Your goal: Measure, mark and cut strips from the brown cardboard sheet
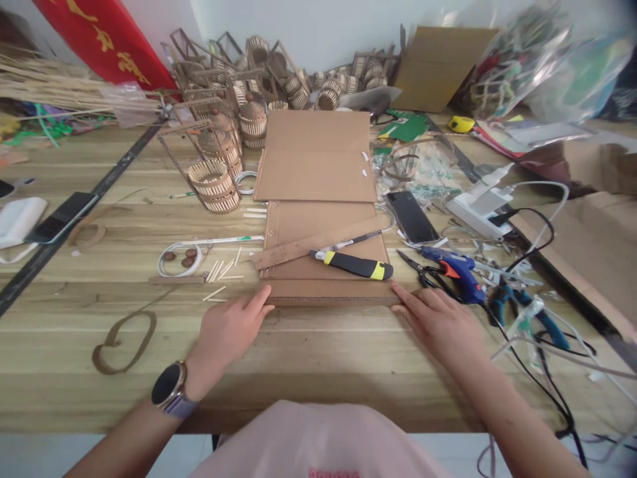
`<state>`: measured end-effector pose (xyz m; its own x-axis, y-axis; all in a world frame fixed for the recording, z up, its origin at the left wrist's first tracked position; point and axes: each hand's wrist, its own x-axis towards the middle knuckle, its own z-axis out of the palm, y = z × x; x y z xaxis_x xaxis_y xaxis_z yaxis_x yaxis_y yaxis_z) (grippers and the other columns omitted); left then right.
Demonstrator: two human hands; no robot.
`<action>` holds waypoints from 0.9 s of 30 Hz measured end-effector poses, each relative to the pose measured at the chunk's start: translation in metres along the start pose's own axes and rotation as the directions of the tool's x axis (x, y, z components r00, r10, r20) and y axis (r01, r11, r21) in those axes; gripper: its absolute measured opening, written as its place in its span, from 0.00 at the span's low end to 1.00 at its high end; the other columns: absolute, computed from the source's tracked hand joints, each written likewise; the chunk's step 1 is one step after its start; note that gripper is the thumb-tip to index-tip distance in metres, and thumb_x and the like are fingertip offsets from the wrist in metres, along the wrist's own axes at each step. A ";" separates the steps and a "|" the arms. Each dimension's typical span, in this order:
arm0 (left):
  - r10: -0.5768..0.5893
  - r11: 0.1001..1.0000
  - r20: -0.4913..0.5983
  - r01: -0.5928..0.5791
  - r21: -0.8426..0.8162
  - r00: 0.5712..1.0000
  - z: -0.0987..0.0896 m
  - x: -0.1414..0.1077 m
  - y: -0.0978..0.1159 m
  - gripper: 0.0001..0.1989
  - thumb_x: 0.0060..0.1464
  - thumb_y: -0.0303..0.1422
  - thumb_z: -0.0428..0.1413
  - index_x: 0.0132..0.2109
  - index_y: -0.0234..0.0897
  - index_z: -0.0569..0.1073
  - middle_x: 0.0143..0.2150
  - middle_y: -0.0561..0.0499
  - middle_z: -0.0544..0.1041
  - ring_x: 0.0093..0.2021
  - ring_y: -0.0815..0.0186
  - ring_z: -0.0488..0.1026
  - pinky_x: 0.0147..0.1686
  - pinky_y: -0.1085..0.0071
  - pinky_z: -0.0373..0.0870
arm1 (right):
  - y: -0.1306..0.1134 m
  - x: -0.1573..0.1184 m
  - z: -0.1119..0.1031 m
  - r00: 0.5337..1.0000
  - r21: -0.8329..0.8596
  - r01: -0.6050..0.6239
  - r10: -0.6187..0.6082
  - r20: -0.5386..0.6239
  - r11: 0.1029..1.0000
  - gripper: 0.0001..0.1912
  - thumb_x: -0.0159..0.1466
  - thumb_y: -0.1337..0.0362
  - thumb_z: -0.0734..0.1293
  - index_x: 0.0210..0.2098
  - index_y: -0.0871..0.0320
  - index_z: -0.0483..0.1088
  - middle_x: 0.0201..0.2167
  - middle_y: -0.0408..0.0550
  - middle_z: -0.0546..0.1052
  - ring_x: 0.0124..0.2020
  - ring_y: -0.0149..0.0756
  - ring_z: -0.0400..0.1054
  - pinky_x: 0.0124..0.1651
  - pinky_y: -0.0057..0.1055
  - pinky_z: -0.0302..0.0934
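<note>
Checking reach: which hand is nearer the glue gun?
Right: the right hand is close, slightly left of the glue gun; the left hand is farther, at the left end of the cardboard strip.

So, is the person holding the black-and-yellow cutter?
No, the cutter lies on the cardboard, whose near edge the left fingers and right fingers hold at its ends.

Pale wall behind a wood-grain table
</note>
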<state>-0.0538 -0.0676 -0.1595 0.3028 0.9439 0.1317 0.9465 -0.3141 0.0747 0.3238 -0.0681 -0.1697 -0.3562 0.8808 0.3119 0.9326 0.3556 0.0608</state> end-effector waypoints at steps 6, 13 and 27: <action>0.098 0.989 -0.012 -0.096 0.116 0.995 -0.003 0.007 0.000 0.14 0.65 0.30 0.49 0.47 0.40 0.80 0.23 0.47 0.74 0.26 0.61 0.70 0.25 0.68 0.53 | -0.003 0.007 0.005 0.996 -0.037 0.066 -0.068 -0.063 0.997 0.13 0.70 0.64 0.60 0.42 0.56 0.76 0.34 0.52 0.73 0.36 0.40 0.66 0.39 0.35 0.60; 0.271 0.962 -0.139 -0.273 0.009 0.952 0.006 0.004 -0.012 0.18 0.64 0.21 0.44 0.46 0.36 0.78 0.42 0.42 0.78 0.41 0.58 0.73 0.41 0.64 0.68 | -0.003 0.004 0.007 0.960 -0.086 0.264 -0.271 -0.076 0.961 0.13 0.71 0.70 0.57 0.44 0.61 0.73 0.31 0.50 0.73 0.32 0.37 0.65 0.37 0.33 0.57; 0.568 0.822 -0.035 -0.564 0.083 0.822 0.020 -0.023 -0.025 0.28 0.56 0.13 0.40 0.60 0.27 0.69 0.62 0.37 0.71 0.61 0.56 0.68 0.57 0.59 0.71 | -0.013 0.025 -0.020 0.955 0.130 0.248 -0.265 0.132 0.960 0.19 0.72 0.55 0.56 0.40 0.55 0.76 0.32 0.49 0.75 0.34 0.38 0.70 0.38 0.33 0.62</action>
<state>-0.0818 -0.0791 -0.1838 0.7827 0.5941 0.1854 0.6161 -0.7819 -0.0954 0.3043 -0.0568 -0.1442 -0.5950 0.7883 0.1564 0.7993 0.6008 0.0125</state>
